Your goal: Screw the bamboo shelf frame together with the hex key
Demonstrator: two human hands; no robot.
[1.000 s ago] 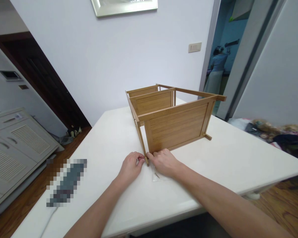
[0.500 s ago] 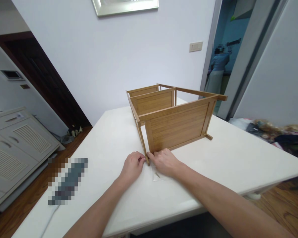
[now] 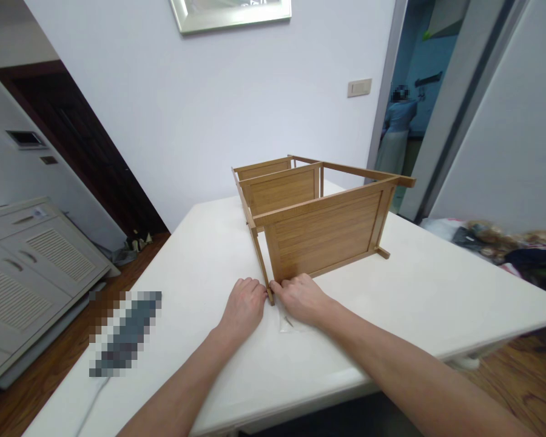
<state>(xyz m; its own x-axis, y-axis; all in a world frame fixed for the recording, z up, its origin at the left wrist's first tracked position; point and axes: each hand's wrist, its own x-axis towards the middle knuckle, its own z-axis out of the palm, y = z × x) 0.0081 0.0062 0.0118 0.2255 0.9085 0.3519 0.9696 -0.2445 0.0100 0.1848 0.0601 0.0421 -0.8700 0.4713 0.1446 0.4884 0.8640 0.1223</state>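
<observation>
A brown wooden shelf rack (image 3: 327,227) with several slatless panel shelves lies on its side on the white table (image 3: 368,328). My left hand (image 3: 246,306) is closed at the near end of its left post, fingers curled against the outer side. Whatever those fingers pinch is hidden. My right hand (image 3: 300,297) is closed around the near lower corner of the rack, its thumb and fingers by the inner side of the same post. Partly under my right hand lies a small clear plastic bag (image 3: 287,326) with a screw-like metal piece in it.
A blurred-out dark flat object (image 3: 127,334) with a white cable (image 3: 91,403) lies on the table at left. A white louvred cabinet (image 3: 36,273) stands beyond it. Through the doorway at right a person (image 3: 398,124) stands. Bags and soft items (image 3: 491,240) are piled on the right.
My left hand has turned over slightly, its knuckles now rolled toward the post and its fingertips hidden. My right hand and the rack stay in place.
</observation>
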